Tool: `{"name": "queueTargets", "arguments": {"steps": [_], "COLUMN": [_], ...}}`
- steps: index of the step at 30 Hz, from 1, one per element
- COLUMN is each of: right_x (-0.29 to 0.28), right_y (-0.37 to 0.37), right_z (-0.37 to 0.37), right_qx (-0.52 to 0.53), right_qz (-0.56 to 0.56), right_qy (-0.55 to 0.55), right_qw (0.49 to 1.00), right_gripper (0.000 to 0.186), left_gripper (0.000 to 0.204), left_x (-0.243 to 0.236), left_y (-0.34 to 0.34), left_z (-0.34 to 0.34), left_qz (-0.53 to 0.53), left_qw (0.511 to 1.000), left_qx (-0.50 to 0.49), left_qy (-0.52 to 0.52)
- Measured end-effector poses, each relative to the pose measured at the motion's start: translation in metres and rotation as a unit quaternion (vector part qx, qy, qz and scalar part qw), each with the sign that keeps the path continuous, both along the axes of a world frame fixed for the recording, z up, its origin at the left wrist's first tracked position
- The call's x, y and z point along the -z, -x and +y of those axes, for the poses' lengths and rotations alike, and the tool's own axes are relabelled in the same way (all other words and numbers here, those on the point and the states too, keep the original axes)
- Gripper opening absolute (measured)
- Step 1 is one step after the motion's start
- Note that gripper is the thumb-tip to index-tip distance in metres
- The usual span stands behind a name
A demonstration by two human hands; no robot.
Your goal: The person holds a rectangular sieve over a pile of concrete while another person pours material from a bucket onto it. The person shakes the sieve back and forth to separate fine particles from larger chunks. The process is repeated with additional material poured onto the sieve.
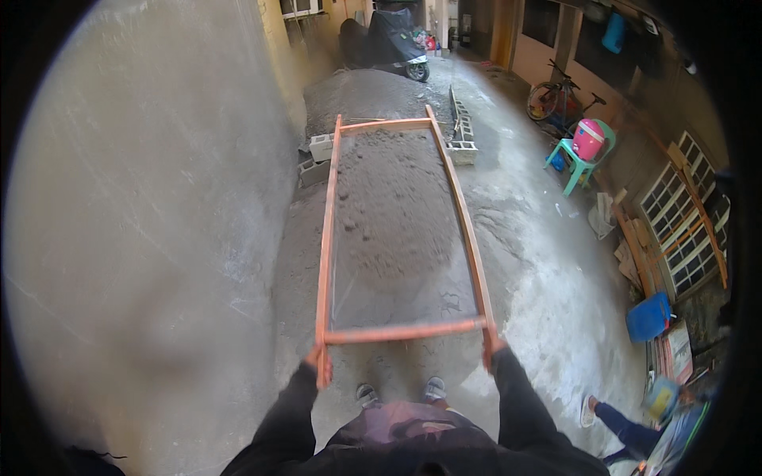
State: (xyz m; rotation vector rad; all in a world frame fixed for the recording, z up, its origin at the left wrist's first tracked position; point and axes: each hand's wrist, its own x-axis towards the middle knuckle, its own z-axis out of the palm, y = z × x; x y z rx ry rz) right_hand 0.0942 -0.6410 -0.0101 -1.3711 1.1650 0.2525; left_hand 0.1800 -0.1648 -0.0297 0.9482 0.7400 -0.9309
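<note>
A long wooden-framed sand screen (405,331) stretches out in front of me, its far end by the concrete blocks. Dark grey sand (397,202) with some lumps covers most of its mesh, thinning toward my end. My left hand (321,366) is wrapped round the end of the left rail, just past the near crossbar. On the right rail's end, my right hand (493,352) is closed in the same way. The near crossbar and the sand look smeared by motion. Sand is also heaped on the ground (357,95) beyond the far end.
A bare grey wall (159,198) runs close along the left. Hollow blocks (463,152) flank the screen's far end. Behind stands a covered motorcycle (389,44). To the right are a bicycle (559,99), a green chair (578,163) with a pink cooler (588,140), and another person (635,428).
</note>
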Motion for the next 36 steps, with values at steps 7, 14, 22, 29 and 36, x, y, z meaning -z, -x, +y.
{"name": "queueTargets", "arguments": {"steps": [7, 14, 22, 29, 36], "right_x": [0.025, -0.044, -0.05, 0.016, -0.001], "right_y": [0.092, -0.081, -0.052, 0.099, -0.002], "right_z": [-0.001, -0.017, -0.02, 0.002, -0.02], "right_qx": [0.019, -0.084, -0.041, 0.012, -0.027], "right_qz": [0.056, -0.063, -0.025, -0.013, 0.016], "right_qy": [0.009, 0.016, 0.019, 0.007, 0.012], "right_qw": [0.998, 0.994, 0.999, 1.0, 0.999], "right_gripper": [0.07, 0.075, 0.073, 0.067, 0.068], "left_gripper": [0.063, 0.069, 0.062, 0.057, 0.07], "left_x": [0.056, -0.054, -0.064, 0.05, 0.023], "left_y": [0.108, -0.094, -0.066, 0.122, 0.001], "left_z": [0.007, -0.023, -0.025, 0.001, -0.008], "left_qz": [-0.05, -0.167, -0.061, -0.076, -0.142], "left_qw": [0.997, 0.977, 0.996, 0.997, 0.984], "left_qx": [0.035, 0.107, 0.046, 0.012, 0.104], "left_qy": [0.036, -0.078, -0.038, 0.028, -0.023]}}
